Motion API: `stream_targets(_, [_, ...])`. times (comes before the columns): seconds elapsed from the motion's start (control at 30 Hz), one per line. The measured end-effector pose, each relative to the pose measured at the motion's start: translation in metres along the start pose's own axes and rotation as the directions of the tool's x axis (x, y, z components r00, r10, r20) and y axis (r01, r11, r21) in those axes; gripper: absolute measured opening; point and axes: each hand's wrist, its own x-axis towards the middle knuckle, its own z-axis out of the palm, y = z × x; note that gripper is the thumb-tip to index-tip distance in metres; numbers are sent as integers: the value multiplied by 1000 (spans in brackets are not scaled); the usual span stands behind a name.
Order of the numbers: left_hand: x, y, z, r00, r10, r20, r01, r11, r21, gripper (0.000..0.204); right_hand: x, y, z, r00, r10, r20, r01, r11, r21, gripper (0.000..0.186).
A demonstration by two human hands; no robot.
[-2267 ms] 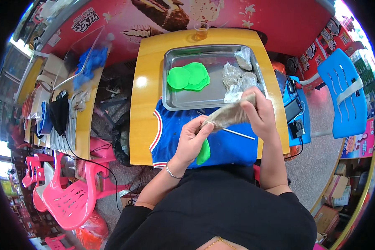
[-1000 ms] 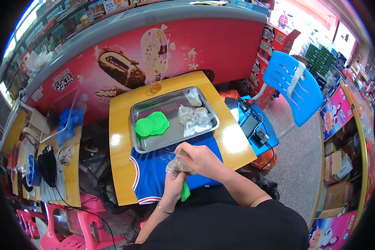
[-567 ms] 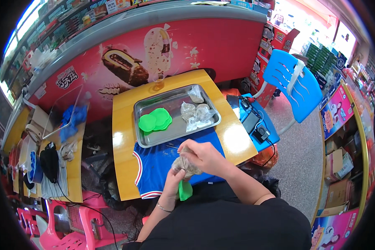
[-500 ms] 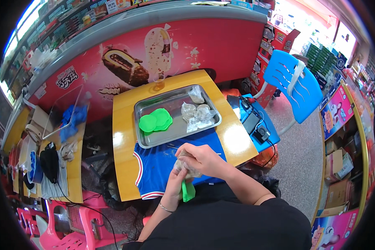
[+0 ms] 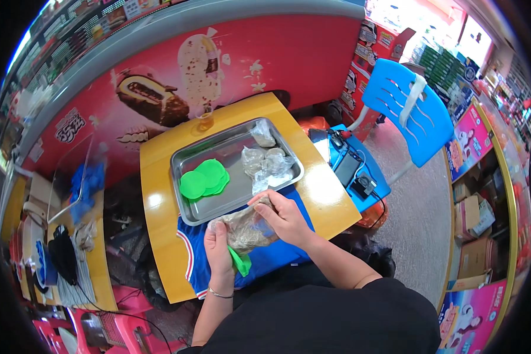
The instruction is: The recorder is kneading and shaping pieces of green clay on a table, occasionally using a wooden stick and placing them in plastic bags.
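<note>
Bag [image 5: 243,235], clear and crinkled over grey-brown contents, spans the space between both hands above the near part of the yellow bench [image 5: 159,236]. We see the left hand [image 5: 219,255] clamped on its left end, thumb on top, and a bracelet [image 5: 221,294] around that wrist. The right hand [image 5: 288,220] is clamped on the other end, thumb pressed to the upper face. A green piece [image 5: 240,262] hangs just below the bag, beside the left hand; we cannot tell whether any finger grips it.

Beneath the held bag, we find a blue garment [image 5: 196,253] with white and red trim spread on the bench. Beyond it sits a metal tray [image 5: 233,192], part of its near edge hidden from us by the bag. Overlapping green discs [image 5: 203,179] lie in its left half; at its right we make out a cluster of clear bags [image 5: 268,162], with a single bag [image 5: 262,134] near the far right corner. Near the far edge of the bench stands a small cup [image 5: 205,120]. To the right, we notice a blue chair [image 5: 404,112] bearing a dark device [image 5: 348,167] and cables.
</note>
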Motion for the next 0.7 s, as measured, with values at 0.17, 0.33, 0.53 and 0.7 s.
stream_targets(0.17, [7,-2,5,1000,16,24,-17,998,64,18,5,33,-2,981,165,-99,-136,959,251,15])
stream_targets(0.33, [5,-1,7,997,-58,-42,65,979,195,19,21,46,-11,997,66,-36,-60,986,155,17])
stream_targets(0.53, [5,5,7,999,-39,6,38,985,170,15,36,20,-18,967,201,157,-206,978,15,20])
stream_targets(0.7, [-1,29,9,963,140,231,-204,937,283,6,35,12,-18,969,65,238,-125,961,246,12])
